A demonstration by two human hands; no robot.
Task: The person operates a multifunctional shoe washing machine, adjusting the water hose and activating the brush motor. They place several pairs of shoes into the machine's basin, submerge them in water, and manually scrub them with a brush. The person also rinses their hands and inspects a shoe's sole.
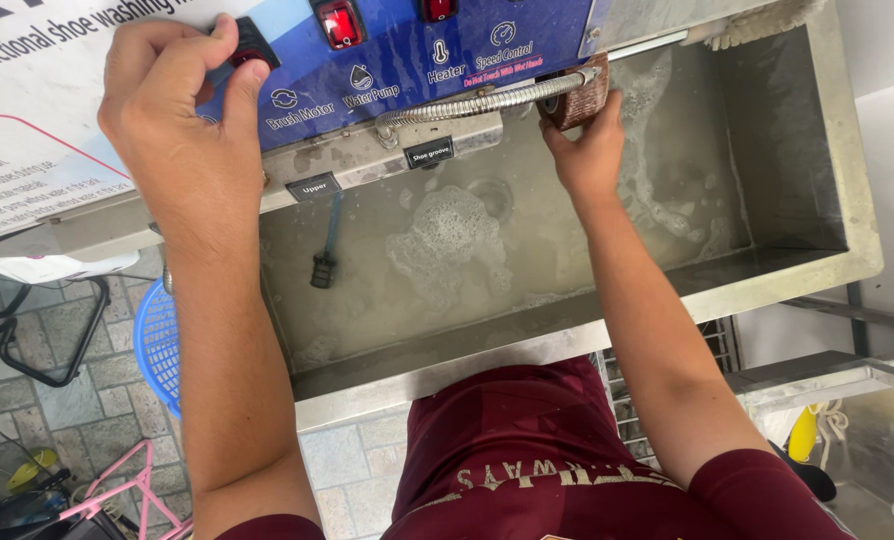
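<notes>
Left hand (182,120) raised to the blue control panel (407,55), fingers curled, pinching a black switch (252,45). Right hand (587,150) stretched over the steel basin (857,200), gripping a brown brush (579,100) beneath the metal hose (477,103) at the far edge.

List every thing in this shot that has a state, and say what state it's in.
Left hand: fingers on a black rocker switch on the blue control panel.
Right hand: gripping a brown brush head at the end of the flexible metal hose.
Red rocker switch: lit.
Steel wash tank: open, holding foamy water.
</notes>
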